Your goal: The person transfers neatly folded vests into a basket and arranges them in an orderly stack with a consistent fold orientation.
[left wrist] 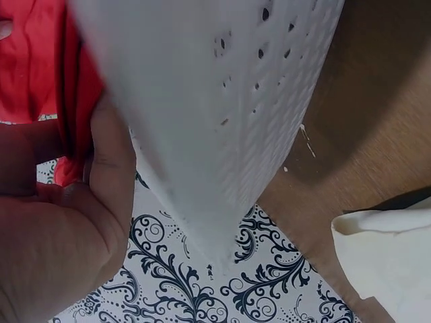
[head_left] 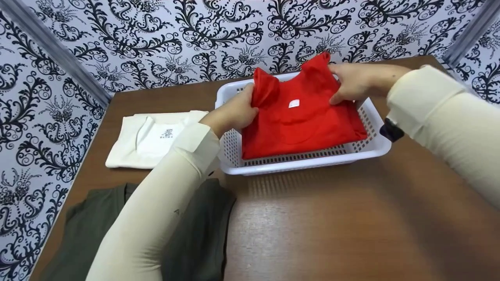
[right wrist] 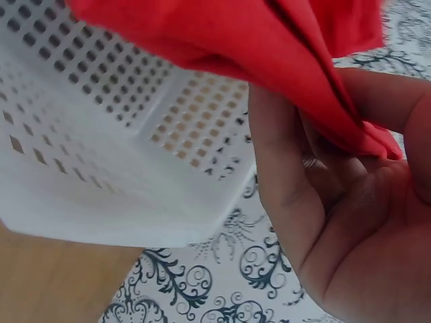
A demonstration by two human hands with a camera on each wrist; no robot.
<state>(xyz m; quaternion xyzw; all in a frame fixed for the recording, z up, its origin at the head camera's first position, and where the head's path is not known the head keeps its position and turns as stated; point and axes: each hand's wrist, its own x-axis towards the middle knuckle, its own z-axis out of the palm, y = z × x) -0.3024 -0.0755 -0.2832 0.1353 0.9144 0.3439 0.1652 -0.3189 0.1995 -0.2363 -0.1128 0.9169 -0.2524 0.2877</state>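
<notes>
A folded red shirt (head_left: 297, 125) with a small white label at its neckline lies partly inside a white perforated basket (head_left: 273, 168). My left hand (head_left: 236, 109) grips the shirt's left side near the shoulder; in the left wrist view, thumb and fingers pinch the red cloth beside the basket wall (left wrist: 175, 121). At the opposite shoulder my right hand (head_left: 353, 82) holds the cloth, and the right wrist view shows its fingers (right wrist: 279, 155) curled about a red fold (right wrist: 269, 54). Both shoulder parts of the shirt stand raised above the basket rim.
A folded cream shirt (head_left: 129, 150) with a printed neck mark lies left of the basket. Nearer, a dark green garment (head_left: 199, 234) is spread on the brown table (head_left: 332, 226), partly under my left arm. Patterned wall covering (head_left: 175, 47) stands behind and left.
</notes>
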